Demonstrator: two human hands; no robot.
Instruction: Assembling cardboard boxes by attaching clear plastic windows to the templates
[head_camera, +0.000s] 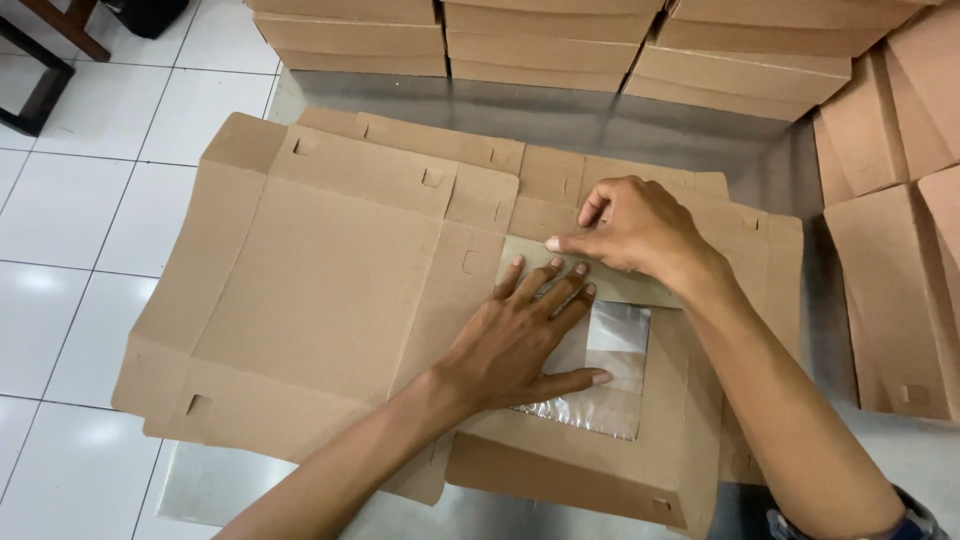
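The left hand (520, 340) lies flat and open, fingers spread, palm down on an unfolded brown cardboard box blank (330, 290), its fingertips on the upper edge of a clear plastic window film (610, 375) set in a square cut-out of the blank. It grips nothing. Just above those fingertips the right hand (635, 230) rests half curled, its forefinger stretched out and pressing the film's top strip against the cardboard; it too clasps nothing. The blank lies spread beneath both hands on a grey metal table (640, 125). Beyond the right hand stand stacks of folded boxes (540, 45), and more flat blanks (890, 290) lie just outside the right forearm. White floor tiles (70, 200) show out past the left hand.
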